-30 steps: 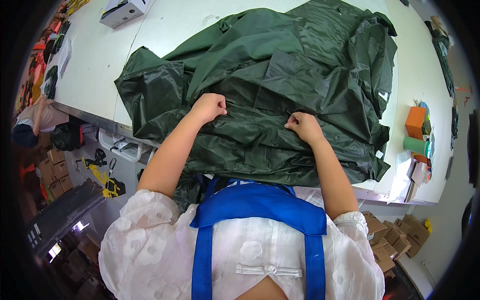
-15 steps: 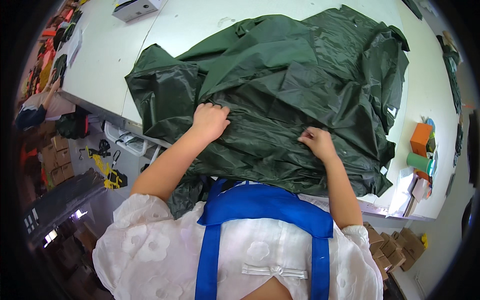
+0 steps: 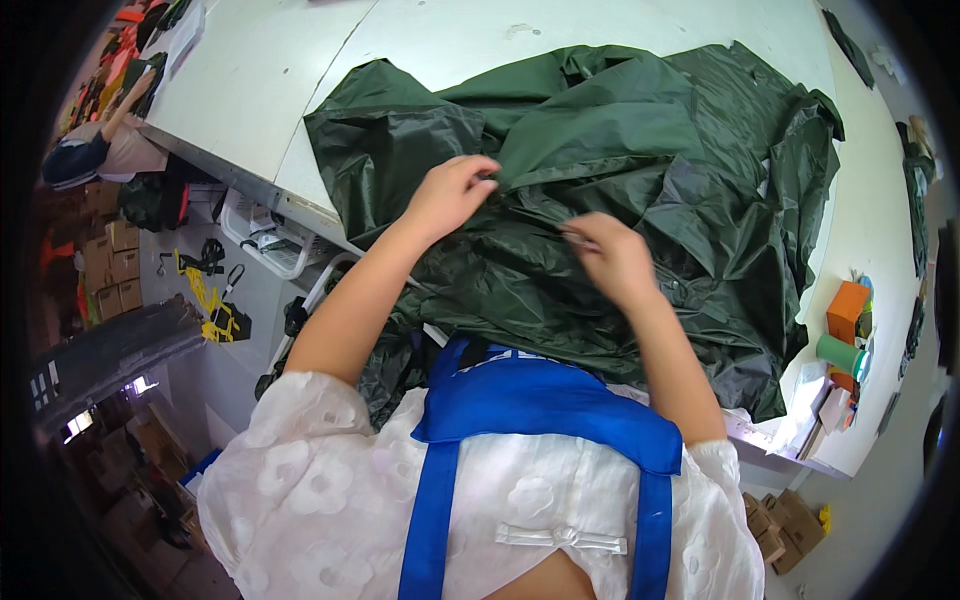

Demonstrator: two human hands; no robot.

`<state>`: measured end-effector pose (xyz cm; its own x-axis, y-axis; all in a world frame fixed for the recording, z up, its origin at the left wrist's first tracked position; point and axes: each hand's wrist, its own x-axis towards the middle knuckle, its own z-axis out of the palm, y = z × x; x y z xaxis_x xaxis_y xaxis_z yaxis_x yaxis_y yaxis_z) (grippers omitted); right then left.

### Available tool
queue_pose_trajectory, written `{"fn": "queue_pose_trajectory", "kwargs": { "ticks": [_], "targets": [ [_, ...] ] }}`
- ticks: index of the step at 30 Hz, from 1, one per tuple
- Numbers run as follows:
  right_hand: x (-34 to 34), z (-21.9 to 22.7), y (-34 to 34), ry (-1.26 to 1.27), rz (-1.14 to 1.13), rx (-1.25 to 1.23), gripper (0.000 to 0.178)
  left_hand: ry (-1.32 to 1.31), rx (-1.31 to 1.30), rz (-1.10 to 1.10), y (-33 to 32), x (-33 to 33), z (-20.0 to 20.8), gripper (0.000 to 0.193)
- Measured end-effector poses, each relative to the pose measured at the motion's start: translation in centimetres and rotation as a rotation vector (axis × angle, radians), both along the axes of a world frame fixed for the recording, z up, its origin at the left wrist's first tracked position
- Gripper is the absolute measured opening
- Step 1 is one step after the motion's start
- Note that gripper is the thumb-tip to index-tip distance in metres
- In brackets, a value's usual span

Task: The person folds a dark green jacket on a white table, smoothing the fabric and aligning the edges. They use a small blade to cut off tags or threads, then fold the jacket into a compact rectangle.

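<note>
A large dark green garment of thin, shiny, coated fabric (image 3: 590, 130) lies rumpled over the table and hangs past its near edge. Over its left-middle part is my left hand (image 3: 455, 195), thumb and fingers drawn together in a pinch; whatever is between the tips is too small to make out. To its right, my right hand (image 3: 612, 255) is closed with bent fingers above the creased cloth. A small, dark, shiny bit shows at its fingertips, but its kind cannot be told. The two hands are apart.
The white table (image 3: 265, 75) extends behind the garment. On the right stand an orange box (image 3: 847, 308), a green cylinder (image 3: 842, 355) and papers. White baskets (image 3: 265, 240) sit below the left edge. Another person (image 3: 105, 150) works far left. Cartons (image 3: 785, 530) stand on the floor.
My left hand has lifted off the cloth and its fingers have come together. The right hand has moved up and left, closer to the left one. The view has shifted slightly.
</note>
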<state>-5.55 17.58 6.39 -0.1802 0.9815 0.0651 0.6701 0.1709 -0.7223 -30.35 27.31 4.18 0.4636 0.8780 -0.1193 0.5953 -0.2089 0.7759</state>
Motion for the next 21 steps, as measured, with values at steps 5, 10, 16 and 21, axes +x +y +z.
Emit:
{"fn": "queue_pose_trajectory", "kwargs": {
  "ticks": [5,10,16,21],
  "targets": [
    [-7.7,-4.0,3.6,-0.226,0.247,-0.139,0.019,0.245,-0.026,-0.265,3.8,3.4,-1.3,0.037],
    [-9.3,-4.5,2.9,-0.342,0.282,-0.063,0.018,-0.075,-0.434,-0.058,4.9,0.9,0.0,0.019],
    [-9.5,-0.9,1.3,-0.18,0.262,0.038,0.018,-0.604,-0.975,0.042,3.5,-3.8,0.2,0.015],
    [-7.9,2.1,-0.4,0.167,0.14,0.078,0.024,0.01,-0.585,-0.532,1.6,-6.3,0.4,0.047]
  ]
}}
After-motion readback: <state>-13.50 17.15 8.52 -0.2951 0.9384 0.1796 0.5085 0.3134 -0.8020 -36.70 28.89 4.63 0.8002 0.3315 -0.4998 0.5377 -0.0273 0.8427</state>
